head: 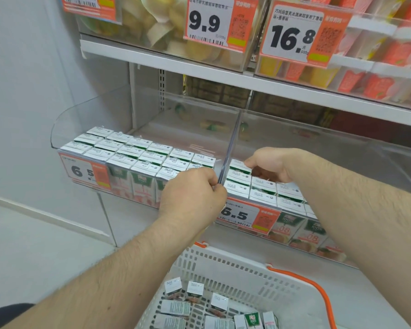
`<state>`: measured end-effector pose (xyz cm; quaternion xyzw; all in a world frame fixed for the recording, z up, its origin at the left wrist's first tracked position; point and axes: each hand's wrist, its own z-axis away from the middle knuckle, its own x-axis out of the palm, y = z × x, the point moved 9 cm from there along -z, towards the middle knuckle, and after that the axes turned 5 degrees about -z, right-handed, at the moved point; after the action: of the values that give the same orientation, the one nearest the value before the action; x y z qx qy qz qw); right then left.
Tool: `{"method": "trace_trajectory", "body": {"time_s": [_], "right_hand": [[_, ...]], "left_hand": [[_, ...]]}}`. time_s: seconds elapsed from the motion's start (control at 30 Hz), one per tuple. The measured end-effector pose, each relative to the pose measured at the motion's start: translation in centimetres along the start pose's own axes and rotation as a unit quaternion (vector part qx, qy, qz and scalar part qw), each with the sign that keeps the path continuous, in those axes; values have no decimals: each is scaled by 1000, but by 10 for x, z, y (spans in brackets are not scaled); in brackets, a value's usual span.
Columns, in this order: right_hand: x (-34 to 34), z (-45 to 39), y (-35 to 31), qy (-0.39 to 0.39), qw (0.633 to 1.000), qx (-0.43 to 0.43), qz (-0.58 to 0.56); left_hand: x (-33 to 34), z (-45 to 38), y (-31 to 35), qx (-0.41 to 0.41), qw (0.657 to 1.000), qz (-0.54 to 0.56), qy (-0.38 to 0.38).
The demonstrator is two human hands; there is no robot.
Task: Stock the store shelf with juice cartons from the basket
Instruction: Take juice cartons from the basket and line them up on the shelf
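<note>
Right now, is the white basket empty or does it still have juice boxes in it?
Not empty. Several juice cartons sit in the white basket, some standing, some lying flat.

The shelf bin (119, 108) is clear glossy plastic, and light glints along the clear divider (233, 138) at its middle. Left of that divider the juice cartons (138, 150) look like coated card, their white tops matt, their printed green and pink fronts slightly shiny behind the plastic. Below the divider, the price tag (244, 216) is smooth printed paper in a glossy sleeve. Above the bin runs a shelf board (152, 59) of smooth white painted metal. Below the bin, the basket (223, 264) is white moulded plastic with a perforated wall, and its handle (318, 293) is smooth orange plastic.
</note>
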<state>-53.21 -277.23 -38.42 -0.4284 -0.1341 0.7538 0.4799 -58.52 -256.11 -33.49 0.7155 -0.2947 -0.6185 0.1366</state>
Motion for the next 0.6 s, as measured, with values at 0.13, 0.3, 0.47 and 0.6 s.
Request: {"method": "trace_trajectory", "body": {"time_s": [0.13,0.3,0.47,0.6], "right_hand": [[-5,8,-7,87,994,-26,66],[-38,39,-30,273,945,-139,119],[-31,138,-32,394,860,-323,-6],[30,177,0,262,880,-383,-102]], "left_hand": [[1,-1,1,1,999,28,-24],[-6,1,-4,-14,988,151,-31],[-12,12,-13,-95,925,366,-41],[4,32,-4,-164,845,503,-84]]}}
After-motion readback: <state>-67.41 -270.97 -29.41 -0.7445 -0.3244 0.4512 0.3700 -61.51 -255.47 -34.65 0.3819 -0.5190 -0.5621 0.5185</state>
